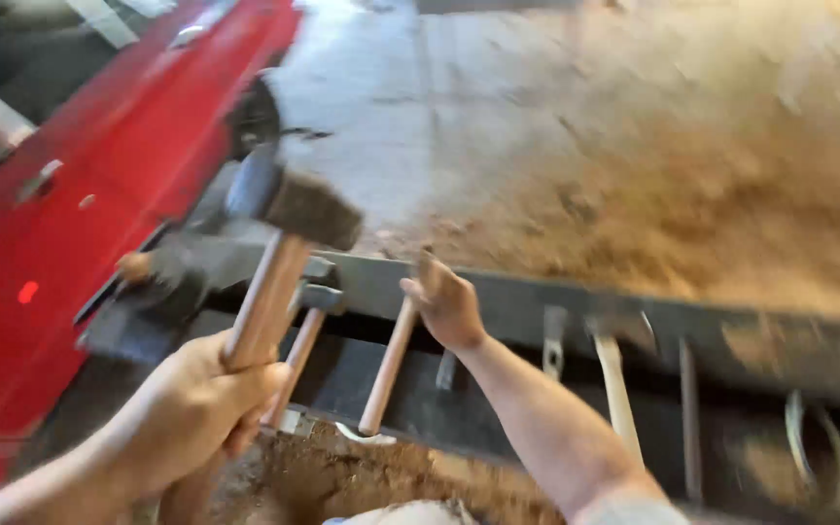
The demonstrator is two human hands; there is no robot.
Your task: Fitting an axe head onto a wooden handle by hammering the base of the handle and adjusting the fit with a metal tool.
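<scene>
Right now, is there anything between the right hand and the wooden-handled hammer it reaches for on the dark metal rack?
Nothing visible stands between them: the right hand already touches the top of the wooden-handled hammer hanging on the dark metal rack. The left hand holds a heavy dark-headed mallet, off to the side.

A hammer (289, 233) with a pale wooden handle and dark, blocky head stands nearly upright, tilted right. A second wooden handle (388, 367) leans on the dark metal rack (537, 311).
</scene>
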